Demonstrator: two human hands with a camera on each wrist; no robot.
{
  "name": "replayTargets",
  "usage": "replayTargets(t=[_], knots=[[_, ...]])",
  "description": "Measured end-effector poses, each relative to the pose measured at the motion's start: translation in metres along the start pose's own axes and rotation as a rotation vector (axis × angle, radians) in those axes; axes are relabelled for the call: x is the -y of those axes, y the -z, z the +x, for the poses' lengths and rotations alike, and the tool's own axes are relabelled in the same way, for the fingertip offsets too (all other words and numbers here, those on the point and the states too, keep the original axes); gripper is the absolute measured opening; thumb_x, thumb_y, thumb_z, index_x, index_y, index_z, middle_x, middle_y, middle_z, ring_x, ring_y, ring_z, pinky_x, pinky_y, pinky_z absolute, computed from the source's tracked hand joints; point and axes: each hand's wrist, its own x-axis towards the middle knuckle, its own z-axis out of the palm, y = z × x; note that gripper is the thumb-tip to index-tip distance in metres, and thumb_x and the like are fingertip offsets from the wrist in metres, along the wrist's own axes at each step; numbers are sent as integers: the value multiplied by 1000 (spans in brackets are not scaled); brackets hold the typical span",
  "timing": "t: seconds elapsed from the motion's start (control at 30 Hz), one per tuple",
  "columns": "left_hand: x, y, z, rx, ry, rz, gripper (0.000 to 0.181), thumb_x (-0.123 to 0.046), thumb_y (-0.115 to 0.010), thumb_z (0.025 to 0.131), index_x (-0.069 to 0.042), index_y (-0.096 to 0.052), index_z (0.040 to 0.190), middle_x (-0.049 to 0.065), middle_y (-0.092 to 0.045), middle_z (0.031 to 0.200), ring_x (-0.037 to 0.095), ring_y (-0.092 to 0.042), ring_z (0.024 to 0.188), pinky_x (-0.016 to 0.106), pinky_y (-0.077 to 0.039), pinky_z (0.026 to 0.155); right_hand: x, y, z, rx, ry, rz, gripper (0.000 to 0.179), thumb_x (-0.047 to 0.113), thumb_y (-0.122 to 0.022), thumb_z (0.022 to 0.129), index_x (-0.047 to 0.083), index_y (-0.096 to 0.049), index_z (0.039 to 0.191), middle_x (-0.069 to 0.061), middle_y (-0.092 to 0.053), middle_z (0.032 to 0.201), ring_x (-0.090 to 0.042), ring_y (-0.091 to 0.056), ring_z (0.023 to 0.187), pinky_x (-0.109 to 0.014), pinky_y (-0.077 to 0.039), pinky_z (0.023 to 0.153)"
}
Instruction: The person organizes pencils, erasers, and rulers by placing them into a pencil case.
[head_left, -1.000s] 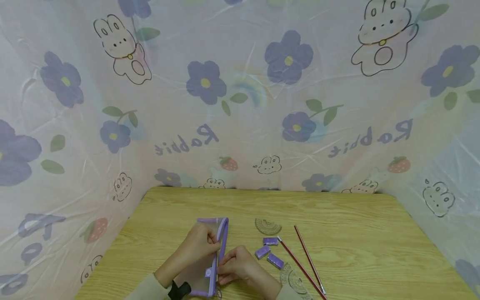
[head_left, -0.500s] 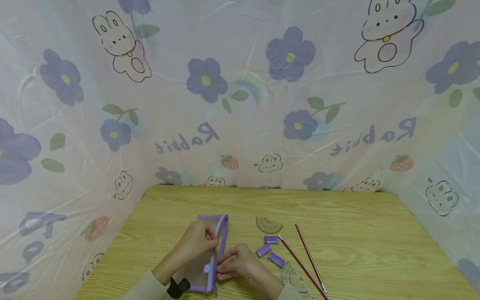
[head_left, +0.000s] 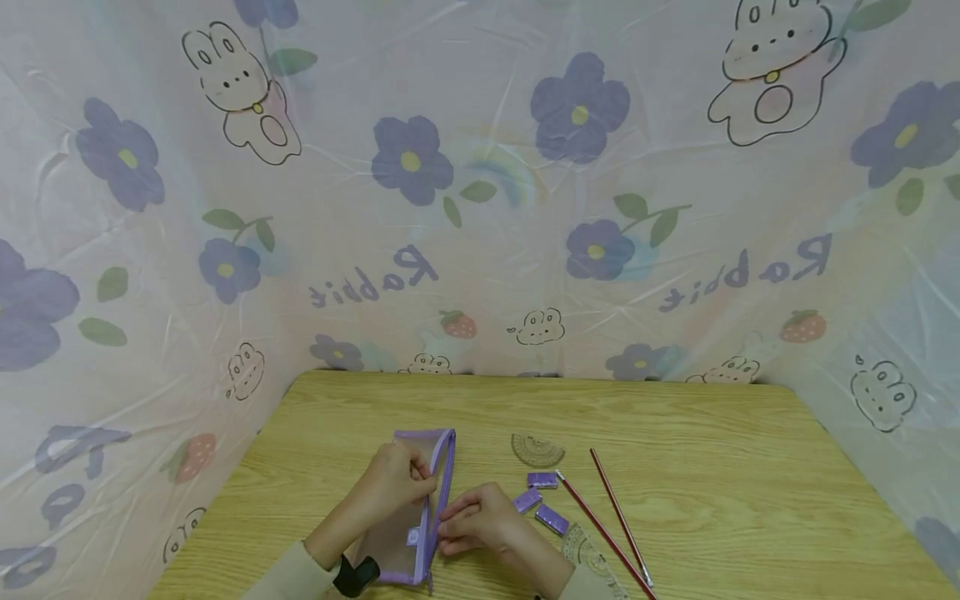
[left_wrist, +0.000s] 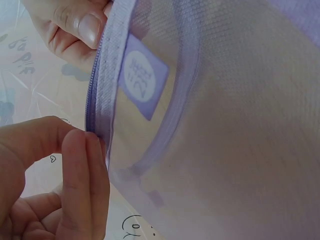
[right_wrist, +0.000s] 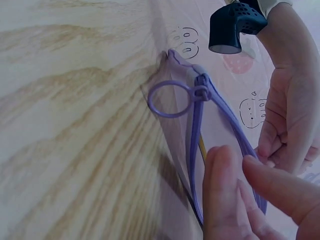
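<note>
A purple-trimmed mesh pencil case point(head_left: 401, 533) stands on its side edge on the table, its zip undone so the mouth gapes. My left hand point(head_left: 401, 475) pinches the zip edge about midway along, thumb against fingers, which the left wrist view shows close up. My right hand point(head_left: 480, 521) is at the mouth nearer the tab, its fingers point(right_wrist: 220, 175) straight and overlapping the opening, thumb slightly apart from them. A round zip pull ring point(right_wrist: 170, 98) hangs at one end of the zip. Inside, a thin yellow strip point(right_wrist: 202, 148) shows.
Right of the case lie several purple-wrapped erasers point(head_left: 552, 520), two clear protractors point(head_left: 537, 450), and two red pencils point(head_left: 618, 517). A patterned cloth point(head_left: 480, 250) encloses the wooden table point(head_left: 712, 467) at the back and sides.
My right hand has shifted slightly away from the table's near edge, and its fingertips stand a little further along the zip edge. My left hand keeps its hold.
</note>
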Motion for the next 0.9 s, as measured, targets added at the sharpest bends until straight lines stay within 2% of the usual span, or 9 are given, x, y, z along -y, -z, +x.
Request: replayTargets(t=[0.57, 0.77, 0.9], knots=[[1, -2, -2, 9, 9, -14, 15, 0, -72, 82, -7, -65, 70, -4, -62, 57, 7, -60, 48, 19, -45, 43, 4, 7, -4, 2, 12, -6, 19, -16, -65, 84, -24, -62, 101, -33, -69, 88, -27, -73, 71, -40, -61, 68], [3, -2, -2, 10, 2, -32, 16, 1, -71, 82, -7, -65, 70, -4, -62, 57, 7, -60, 48, 19, -47, 43, 8, 10, -6, -18, -5, -16, 16, -17, -66, 84, -21, -64, 99, -29, -70, 86, -25, -73, 70, -39, -61, 68], [3, -3, -1, 6, 8, -13, 15, 0, -71, 82, -7, -65, 69, -5, -62, 57, 8, -61, 48, 19, -47, 44, 13, 15, -7, -24, -11, -12, 18, -16, -67, 84, -22, -63, 100, -27, -71, 85, -24, -72, 69, -39, -61, 67]])
